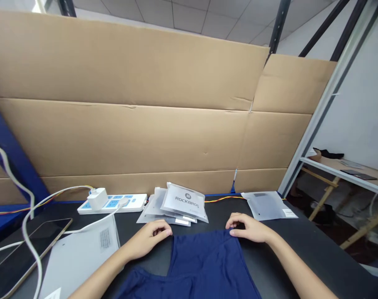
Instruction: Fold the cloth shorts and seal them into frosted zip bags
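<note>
A navy blue garment (210, 261) lies on the black tabletop, running out of view at the bottom edge. Its far end forms a straight edge, and a second part spreads out at the lower left; its exact kind is unclear. My left hand (149, 240) has curled fingers and a thumb pinching at the far left corner of the cloth. At the far right corner, my right hand (249, 228) pinches the fabric between thumb and fingers. The cloth between the two hands lies fairly flat, with light wrinkles.
Frosted ROCKBROS zip bags (185, 201) lie stacked behind the garment. Another frosted bag (268, 205) is at right, and more bags (83, 253) at left. A power strip (126, 203), white cable (28, 232) and tablet-like device (30, 249) sit left. A cardboard wall (145, 137) stands behind.
</note>
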Demonstrator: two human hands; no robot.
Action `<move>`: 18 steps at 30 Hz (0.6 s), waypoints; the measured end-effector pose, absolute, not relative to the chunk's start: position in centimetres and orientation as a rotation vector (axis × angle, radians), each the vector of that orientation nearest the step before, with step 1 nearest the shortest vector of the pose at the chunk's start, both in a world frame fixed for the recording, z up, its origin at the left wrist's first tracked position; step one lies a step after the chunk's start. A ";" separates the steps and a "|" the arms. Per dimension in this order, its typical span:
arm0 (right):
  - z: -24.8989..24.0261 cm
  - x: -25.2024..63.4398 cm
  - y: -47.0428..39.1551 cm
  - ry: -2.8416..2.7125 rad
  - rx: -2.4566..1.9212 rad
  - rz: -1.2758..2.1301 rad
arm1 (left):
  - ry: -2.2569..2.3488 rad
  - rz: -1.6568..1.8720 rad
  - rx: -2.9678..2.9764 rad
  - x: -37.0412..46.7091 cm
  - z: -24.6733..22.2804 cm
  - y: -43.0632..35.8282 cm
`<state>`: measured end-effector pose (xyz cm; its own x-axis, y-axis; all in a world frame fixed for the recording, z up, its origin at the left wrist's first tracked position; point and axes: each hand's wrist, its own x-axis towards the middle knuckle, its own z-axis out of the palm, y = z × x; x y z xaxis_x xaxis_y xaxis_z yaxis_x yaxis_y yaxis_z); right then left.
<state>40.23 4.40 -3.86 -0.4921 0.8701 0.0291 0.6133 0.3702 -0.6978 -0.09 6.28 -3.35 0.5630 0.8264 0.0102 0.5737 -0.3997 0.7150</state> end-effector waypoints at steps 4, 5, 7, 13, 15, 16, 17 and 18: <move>-4.6 40.1 4.6 -2.229 -1.299 0.864 | 1.103 0.449 2.205 0.9 -3.0 5.3; -4.9 39.9 4.7 -2.215 -1.310 0.848 | 1.093 0.458 2.222 1.2 -3.0 5.1; -5.3 39.6 4.8 -2.182 -1.332 0.811 | 1.071 0.485 2.235 1.6 -3.1 4.9; -2.6 38.4 3.5 -2.075 -1.304 0.595 | 1.089 0.636 2.294 1.4 -0.6 4.1; -1.0 38.3 1.2 -2.073 -1.255 0.510 | 1.087 0.681 2.380 1.0 0.9 2.6; -0.6 38.4 -0.3 -2.090 -1.222 0.461 | 1.083 0.680 2.442 0.8 1.4 1.5; -0.5 38.6 -2.0 -2.134 -1.199 0.427 | 1.068 0.666 2.521 0.4 1.8 0.2; -0.9 38.8 -3.8 -2.160 -1.211 0.397 | 1.053 0.627 2.592 0.0 1.9 -1.1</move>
